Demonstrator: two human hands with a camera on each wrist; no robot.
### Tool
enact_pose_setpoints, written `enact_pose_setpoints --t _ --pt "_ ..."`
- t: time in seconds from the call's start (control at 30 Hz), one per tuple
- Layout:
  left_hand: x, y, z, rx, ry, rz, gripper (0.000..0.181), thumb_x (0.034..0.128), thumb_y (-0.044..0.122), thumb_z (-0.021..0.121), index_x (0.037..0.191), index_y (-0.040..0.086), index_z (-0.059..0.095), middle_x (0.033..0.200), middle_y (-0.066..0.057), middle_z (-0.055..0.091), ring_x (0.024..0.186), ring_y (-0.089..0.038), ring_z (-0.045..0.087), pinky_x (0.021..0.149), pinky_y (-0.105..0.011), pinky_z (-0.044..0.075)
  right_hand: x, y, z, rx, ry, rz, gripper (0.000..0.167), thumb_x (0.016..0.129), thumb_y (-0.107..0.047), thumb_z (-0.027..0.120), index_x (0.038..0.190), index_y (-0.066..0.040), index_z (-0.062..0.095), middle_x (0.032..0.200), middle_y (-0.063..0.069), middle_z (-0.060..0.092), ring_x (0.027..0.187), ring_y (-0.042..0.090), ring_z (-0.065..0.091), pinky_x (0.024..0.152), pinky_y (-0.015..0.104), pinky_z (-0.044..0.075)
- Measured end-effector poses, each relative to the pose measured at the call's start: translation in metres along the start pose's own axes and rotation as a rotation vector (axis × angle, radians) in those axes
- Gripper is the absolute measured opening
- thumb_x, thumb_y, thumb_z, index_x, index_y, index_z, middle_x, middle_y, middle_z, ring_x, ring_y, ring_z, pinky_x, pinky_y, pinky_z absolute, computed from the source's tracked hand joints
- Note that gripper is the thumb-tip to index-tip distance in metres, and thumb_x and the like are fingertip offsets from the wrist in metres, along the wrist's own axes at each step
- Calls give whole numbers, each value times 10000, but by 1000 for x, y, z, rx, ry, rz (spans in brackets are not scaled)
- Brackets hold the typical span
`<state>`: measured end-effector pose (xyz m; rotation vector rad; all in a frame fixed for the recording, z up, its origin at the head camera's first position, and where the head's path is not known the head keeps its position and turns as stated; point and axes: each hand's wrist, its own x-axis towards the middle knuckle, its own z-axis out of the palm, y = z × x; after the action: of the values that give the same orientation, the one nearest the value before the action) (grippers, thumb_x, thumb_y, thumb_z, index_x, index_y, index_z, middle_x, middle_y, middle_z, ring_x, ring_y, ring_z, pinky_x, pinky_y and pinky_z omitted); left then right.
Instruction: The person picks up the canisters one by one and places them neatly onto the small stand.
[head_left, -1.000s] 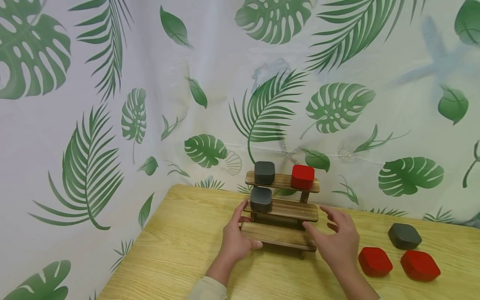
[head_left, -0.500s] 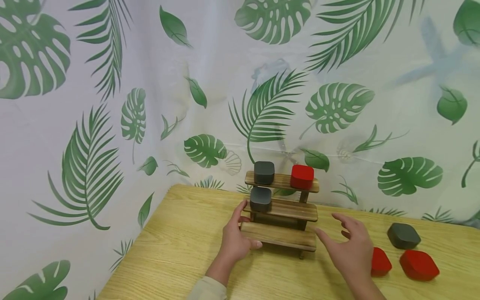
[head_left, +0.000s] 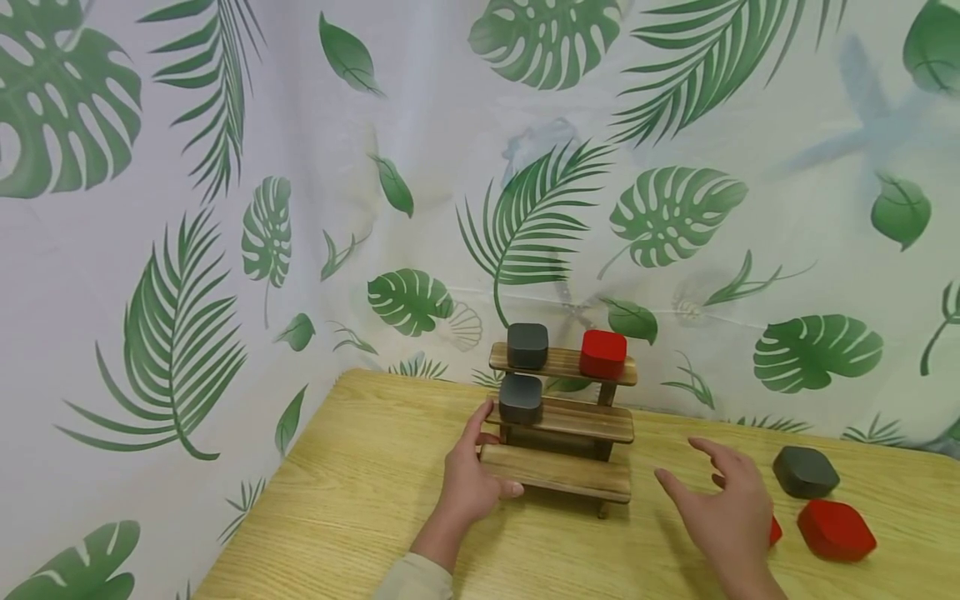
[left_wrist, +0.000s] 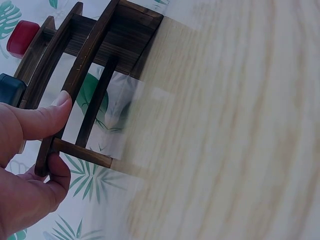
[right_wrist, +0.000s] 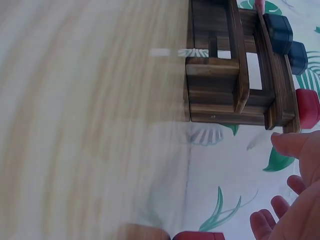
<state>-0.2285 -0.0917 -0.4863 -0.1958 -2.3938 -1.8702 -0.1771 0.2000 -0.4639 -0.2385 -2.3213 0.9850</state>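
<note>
Fingers [left_wrist: 59, 175] and thumb of your left hand [head_left: 468, 479] grip the left end of the three-tiered brown wooden stand [head_left: 558, 473]: your thumb lies along the front of the lowest shelf, and your index finger reaches up to the left end of the middle shelf. Your right hand [head_left: 723, 508] is well to the right of the stand, its thumb and index finger spread apart and holding nothing.

The stand rests on the yellowish wood-grain tabletop [head_left: 360, 467], near the wall sheet behind it. On the stand's top shelf you have a dark grey block with rounded corners [head_left: 528, 346] at the left and a bright red block with rounded corners [head_left: 603, 354] toward the right. Another dark grey rounded block [head_left: 521, 399] sits at the left of the stand's middle shelf.

To the right of the stand, past your right hand, a third dark grey rounded block [head_left: 806, 472] lies on the tabletop, with a second red rounded block [head_left: 836, 530] just in front of it. Also right of the stand, a third red rounded block [head_left: 775, 533] shows only at one edge, the rest hidden by your right hand. Behind the stand hangs a white wall sheet [head_left: 435, 233] printed with green leaves.
</note>
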Motion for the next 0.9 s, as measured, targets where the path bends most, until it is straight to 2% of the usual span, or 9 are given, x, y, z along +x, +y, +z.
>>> enact_pose_setpoints --t 0.13,0.3,0.37,0.43,0.53,0.67,0.9 --pt "0 0 0 -6 0 -4 1208 579 -167 895 1544 329 363 1356 -86 524 592 -172 528 503 -317 484 1 5 -7 -43 -32 38 571 739 -180 907 1231 -16 667 1206 225 574 1067 414 557 848 566 492" --pt "0 0 0 -11 -2 -3 1211 579 -168 894 1544 335 361 1346 -110 528 568 -175 517 505 -316 485 2 12 -14 -105 -50 35 561 736 -184 906 1225 -30 677 1194 223 584 825 340 598 680 423 489" --pt "0 0 0 -11 -3 -1 1211 580 -167 894 1545 333 359 1345 -110 529 567 -175 514 506 -315 484 3 15 -16 -117 -74 55 571 749 -188 899 1245 -29 665 1224 234 577 857 350 592 704 442 492" --pt "0 1 0 -9 -3 0 1211 580 -166 895 1547 328 359 1353 -99 526 577 -178 520 506 -314 483 4 18 -19 -128 -111 85 580 773 -197 882 1269 -19 641 1271 259 549 1003 405 563 796 523 490" --pt "0 2 0 1 0 3 1211 577 -164 898 1551 310 357 1381 -58 514 667 -173 552 512 -313 488 5 23 -22 -134 -153 105 588 789 -187 867 1288 1 620 1308 290 520 1198 481 447 924 645 391" --pt "-1 3 -1 15 3 8 1210 574 -157 903 1555 293 357 1402 -21 505 794 -167 569 521 -312 491 6 29 -27 -157 -197 111 575 790 -181 861 1275 15 622 1300 309 510 1214 511 419 945 679 348" --pt "-1 2 -1 13 1 1 1208 583 -154 900 1551 321 354 1387 -46 511 716 -172 566 512 -316 481 6 38 -30 -206 -272 133 584 788 -220 855 1272 12 624 1295 322 505 1196 532 405 935 695 337"
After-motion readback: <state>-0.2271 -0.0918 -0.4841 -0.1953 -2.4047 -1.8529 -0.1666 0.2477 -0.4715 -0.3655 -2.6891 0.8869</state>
